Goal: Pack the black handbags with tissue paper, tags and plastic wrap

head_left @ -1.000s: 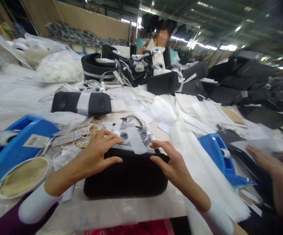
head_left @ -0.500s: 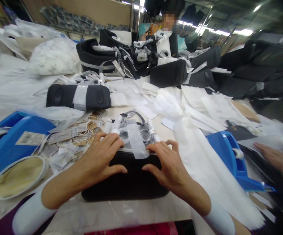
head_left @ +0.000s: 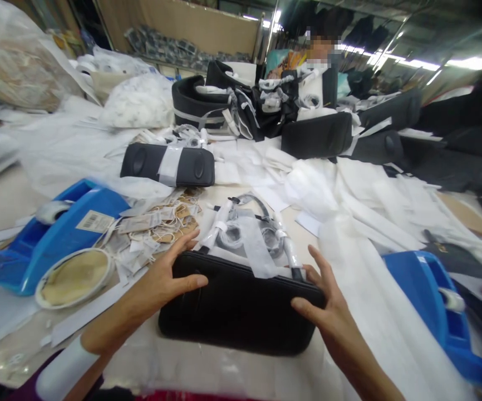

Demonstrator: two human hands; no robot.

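Observation:
A black handbag [head_left: 241, 312] stands before me on the table, its handles wrapped in white and clear film. A strip of translucent tape [head_left: 260, 248] runs down from the handles over the top edge. At the bag's upper left corner my left hand [head_left: 174, 275] holds on, thumb on the front and fingers behind. My right hand [head_left: 328, 303] grips the upper right corner, thumb in front, index finger raised; its other fingers are partly hidden behind the bag.
Left of the bag lie string tags [head_left: 157, 223], a round cream-coloured dish [head_left: 76, 278] and a blue tape dispenser [head_left: 69, 234]. Another blue dispenser [head_left: 424, 295] stands right, beside white sheeting [head_left: 362, 278]. Behind are a taped black bag [head_left: 168, 165] and a person [head_left: 320, 50].
My hands have moved apart from the middle of the bag's top edge to its two upper corners. The bag looks slightly turned. The view has swung left.

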